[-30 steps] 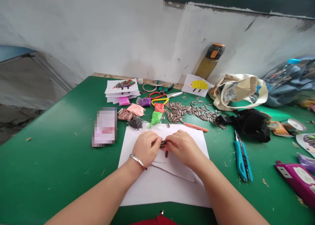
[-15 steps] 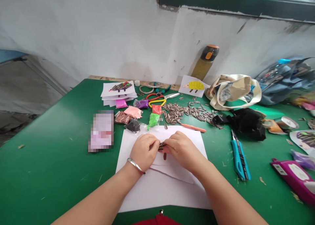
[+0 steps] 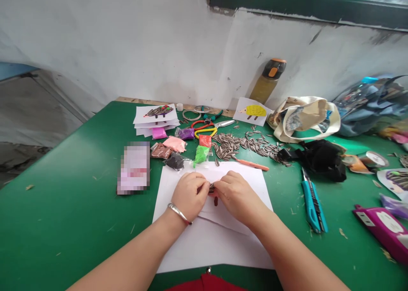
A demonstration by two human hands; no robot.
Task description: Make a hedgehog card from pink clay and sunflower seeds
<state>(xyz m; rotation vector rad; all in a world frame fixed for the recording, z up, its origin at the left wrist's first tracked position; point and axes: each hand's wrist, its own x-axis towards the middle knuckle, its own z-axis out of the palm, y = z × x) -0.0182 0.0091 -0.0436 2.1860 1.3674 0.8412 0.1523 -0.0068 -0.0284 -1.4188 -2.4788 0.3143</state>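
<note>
My left hand (image 3: pixel 190 194) and my right hand (image 3: pixel 237 194) meet over white paper (image 3: pixel 223 250) on the green table. The fingers of both are closed around a small pink piece with striped seeds (image 3: pixel 211 188) on it. A brown strip (image 3: pixel 216 201) shows just below that piece. What the fingertips of each hand pinch is hidden. Beyond the paper lies a pile of striped seeds (image 3: pixel 227 145), with an orange-handled tool (image 3: pixel 252 164) at its near edge. Bags of coloured clay, among them green (image 3: pixel 200 154) and black (image 3: pixel 174 160), lie past my left hand.
Scissors (image 3: pixel 223 123), a stack of decorated cards (image 3: pixel 156 123) and a hedgehog picture (image 3: pixel 253 111) are at the back. A bottle (image 3: pixel 267 80) stands by the wall. On the right are a cloth bag (image 3: pixel 306 120), a blue cutter (image 3: pixel 313 206) and a magenta case (image 3: pixel 382 229).
The whole view has shifted slightly, so the table's things appear a little further right. Both hands remain together over the pink piece, with only slight finger movement.
</note>
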